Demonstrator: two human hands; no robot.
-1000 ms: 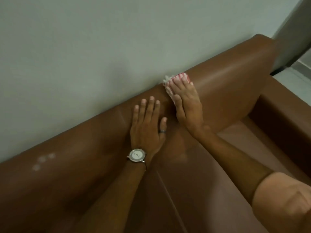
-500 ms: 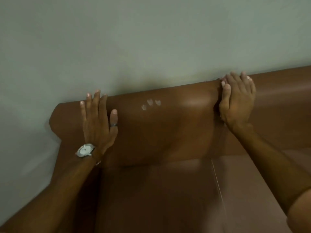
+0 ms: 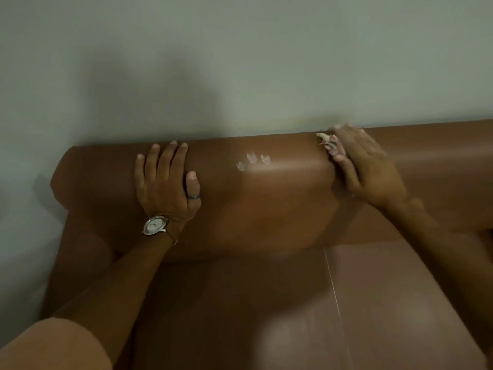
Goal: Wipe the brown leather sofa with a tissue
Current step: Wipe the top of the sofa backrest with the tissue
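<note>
The brown leather sofa (image 3: 280, 209) fills the lower part of the view, its rounded backrest running along the wall. My right hand (image 3: 365, 169) lies flat on top of the backrest at the right and presses a crumpled white and pink tissue (image 3: 329, 144) against the leather; only the tissue's edge shows past my fingers. My left hand (image 3: 166, 182), with a wristwatch and a ring, rests flat and spread on the backrest at the left, holding nothing. Three small whitish marks (image 3: 253, 160) sit on the leather between my hands.
A plain pale wall (image 3: 240, 62) rises directly behind the backrest. The sofa's left armrest (image 3: 80, 249) ends near the left edge. A seam (image 3: 333, 289) divides the seat cushions below my right arm.
The view has swung left along the sofa to its left end. My left hand has shifted left along the backrest, and my right hand has slid the tissue leftward towards the whitish marks.
</note>
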